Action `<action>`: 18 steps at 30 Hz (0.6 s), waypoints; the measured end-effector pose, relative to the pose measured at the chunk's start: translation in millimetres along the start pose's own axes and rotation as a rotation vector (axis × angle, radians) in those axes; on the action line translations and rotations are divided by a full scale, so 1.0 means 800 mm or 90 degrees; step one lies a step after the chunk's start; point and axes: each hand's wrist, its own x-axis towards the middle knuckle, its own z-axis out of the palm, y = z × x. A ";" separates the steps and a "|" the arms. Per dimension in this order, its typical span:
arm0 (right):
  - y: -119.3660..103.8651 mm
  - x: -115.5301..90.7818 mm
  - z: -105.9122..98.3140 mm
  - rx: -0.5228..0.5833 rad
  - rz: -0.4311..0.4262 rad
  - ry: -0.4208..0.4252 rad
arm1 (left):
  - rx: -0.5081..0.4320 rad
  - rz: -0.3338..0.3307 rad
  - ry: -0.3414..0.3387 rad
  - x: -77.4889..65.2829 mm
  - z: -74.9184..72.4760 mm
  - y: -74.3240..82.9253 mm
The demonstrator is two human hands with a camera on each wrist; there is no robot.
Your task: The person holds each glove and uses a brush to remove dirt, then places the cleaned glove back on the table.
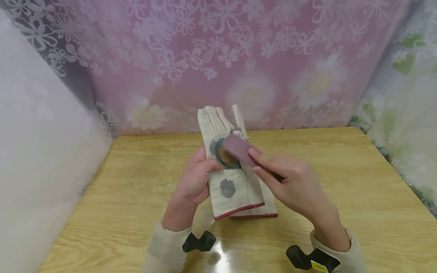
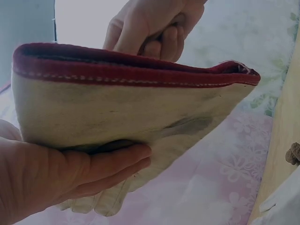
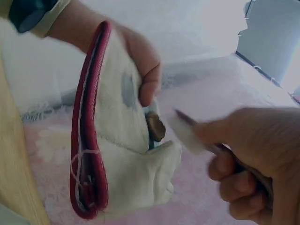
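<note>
A pair of cream canvas work gloves [image 1: 237,189] with red cuff edging and grey stains is held up over the table, fingers pointing away. My left hand [image 1: 194,178] grips the gloves at their left side, thumb on top and fingers underneath. On the upper glove's face lies a blue ring [image 1: 218,151] around a brown rounded piece [image 3: 155,126]; I cannot tell what these are. Above it, my right hand [image 1: 295,182] pinches a mauve strip with light dots [image 1: 239,148], blurred. In the right wrist view this strip has a whitish side.
A wood-grained table [image 1: 136,197] lies below, with a pink floral curtain [image 1: 222,68] behind it. Pale sheets [image 1: 37,136] hang at both sides. Black devices [image 1: 199,242] are worn on the wrists. Brown lumps [image 2: 293,153] show at the left wrist view's right edge.
</note>
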 end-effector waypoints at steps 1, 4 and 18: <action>0.000 -0.001 -0.001 0.002 -0.001 -0.002 | -0.001 0.001 0.004 0.000 0.000 0.000; -0.001 -0.001 -0.003 0.010 0.001 -0.006 | -0.005 0.001 0.009 -0.001 0.000 0.000; -0.008 -0.001 0.011 0.025 0.048 -0.024 | -0.081 -0.021 0.015 0.001 -0.011 -0.001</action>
